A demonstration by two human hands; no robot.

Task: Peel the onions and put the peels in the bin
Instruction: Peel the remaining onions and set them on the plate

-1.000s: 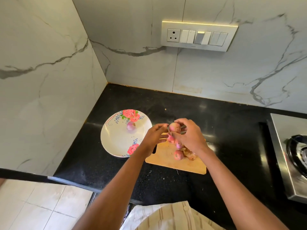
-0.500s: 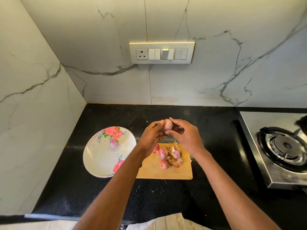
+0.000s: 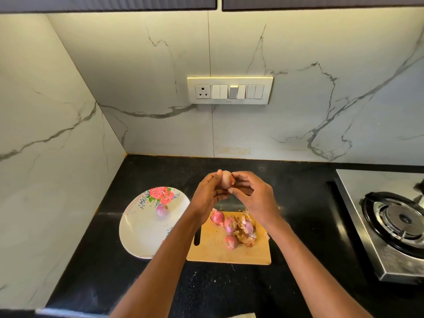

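Both hands are raised above the wooden cutting board (image 3: 229, 253) with a small pale onion (image 3: 226, 179) between them. My left hand (image 3: 207, 193) grips the onion from the left, and my right hand (image 3: 254, 196) pinches at its right side with thumb and fingertips. Several small red onions (image 3: 217, 217) lie on the board beside a heap of dry peels (image 3: 246, 235). One peeled onion (image 3: 162, 210) rests on the floral white plate (image 3: 140, 235) to the left. No bin is in view.
The black counter (image 3: 298, 203) meets marble walls behind and on the left. A steel gas stove (image 3: 394, 223) stands at the right edge. A switch panel (image 3: 230, 90) with a socket is on the back wall.
The camera has tilted upward, showing more wall. Both hands stay together on the onion, raised slightly farther from the board, with the right fingers shifting on its skin.
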